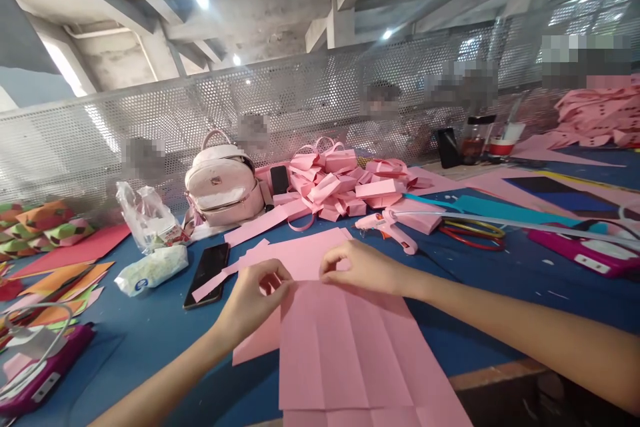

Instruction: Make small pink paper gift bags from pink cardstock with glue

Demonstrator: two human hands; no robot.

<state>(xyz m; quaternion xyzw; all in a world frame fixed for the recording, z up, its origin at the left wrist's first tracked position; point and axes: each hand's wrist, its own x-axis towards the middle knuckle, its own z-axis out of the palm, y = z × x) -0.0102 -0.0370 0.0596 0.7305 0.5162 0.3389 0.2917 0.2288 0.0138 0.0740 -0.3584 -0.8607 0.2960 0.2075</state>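
Note:
A creased sheet of pink paper (345, 347) hangs toward me over the table's front edge, marked with several lengthwise folds. At its far left corner my left hand (260, 287) pinches the edge between thumb and finger. My right hand (355, 263) closes on the same far edge, a little to the right. Beneath and beyond lies another pink sheet (310, 247), flat on the blue tabletop. Left of it, a narrow pink strip (209, 287) rests across a black phone (203, 278). A pink-and-white glue gun (387, 227) lies just past my right hand.
Folded pink paper pieces (330, 180) are heaped at the back. A pink backpack (220, 180), tissue pack (153, 270) and plastic bag (150, 217) stand left. Purple power strips (585, 250) sit at both sides. Cups (503, 140) stand far right, before a perforated metal screen (310, 100).

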